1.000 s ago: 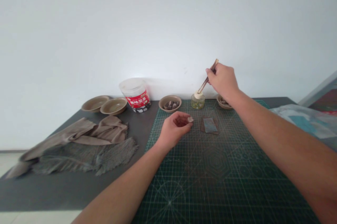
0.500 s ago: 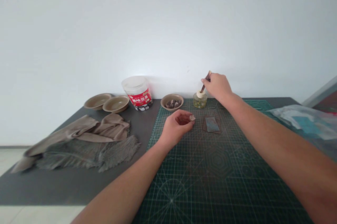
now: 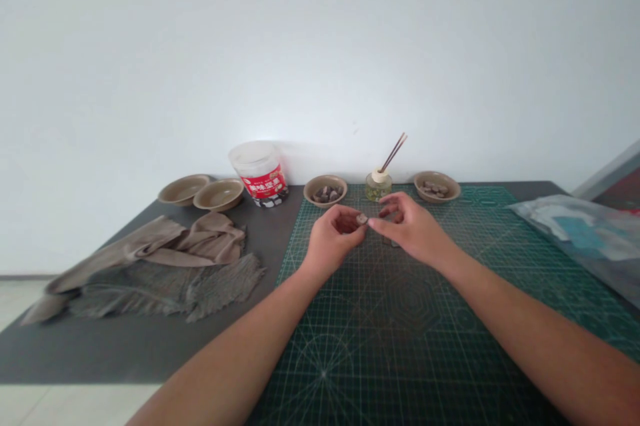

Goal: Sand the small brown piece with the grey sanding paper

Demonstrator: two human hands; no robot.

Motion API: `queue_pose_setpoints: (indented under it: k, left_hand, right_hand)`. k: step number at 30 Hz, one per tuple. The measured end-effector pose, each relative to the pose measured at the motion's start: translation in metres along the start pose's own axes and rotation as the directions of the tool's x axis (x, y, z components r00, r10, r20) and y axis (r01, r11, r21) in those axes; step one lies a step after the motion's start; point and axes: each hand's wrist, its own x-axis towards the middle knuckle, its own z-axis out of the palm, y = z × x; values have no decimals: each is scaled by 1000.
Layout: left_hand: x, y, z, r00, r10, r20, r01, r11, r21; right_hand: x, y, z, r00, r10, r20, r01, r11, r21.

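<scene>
My left hand (image 3: pixel 334 233) pinches a small greyish stone-like piece (image 3: pixel 362 219) between thumb and fingertips, above the green cutting mat (image 3: pixel 360 346). Close on its right is my right hand (image 3: pixel 413 226), fingers apart and the thumb tip at the edge of the piece; whether it touches cannot be made out. Beneath the right hand lies a small flat plate (image 3: pixel 393 243), mostly covered. Just behind the hands stands a glass bottle (image 3: pixel 379 189) of yellow-green contents with a cream cap, two thin sticks (image 3: pixel 394 151) leaning out of it.
Small brown pieces fill two bowls, one left of the bottle (image 3: pixel 325 203) and one right (image 3: pixel 437 198). A clear tub with a red label (image 3: pixel 263 179), two more bowls (image 3: pixel 219 196) and a crumpled cloth (image 3: pixel 165 266) are at left. A plastic bag (image 3: pixel 580 233) lies at right.
My right hand has let go of the stick in the bottle and come down left to my left hand. The right bowl is uncovered; the flat plate is now mostly hidden.
</scene>
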Motion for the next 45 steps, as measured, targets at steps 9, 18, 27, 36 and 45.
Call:
queue_pose_setpoints:
  k: [9,18,27,36,45]
  left_hand:
    - [-5,2,1,998,57,37,-63,980,191]
    - [-3,7,-1,994,73,78,-97,923,373]
    - [-2,7,0,992,110,60,-126,895,427]
    - [-1,6,-1,991,106,84,-133,868,479]
    - [-1,7,-3,992,85,97,-123,851,511]
  right_hand:
    - [-13,-18,21,998,48,47,-49,998,31]
    - [-6,-14,31,995,97,-11,-98,990,-100]
    - [28,28,-53,960,-42,-278,-76,915,-397]
    - [75,90,-99,954,124,-273,-256,811,-526]
    - [112,107,-76,949,133,-286,-294,703,-648]
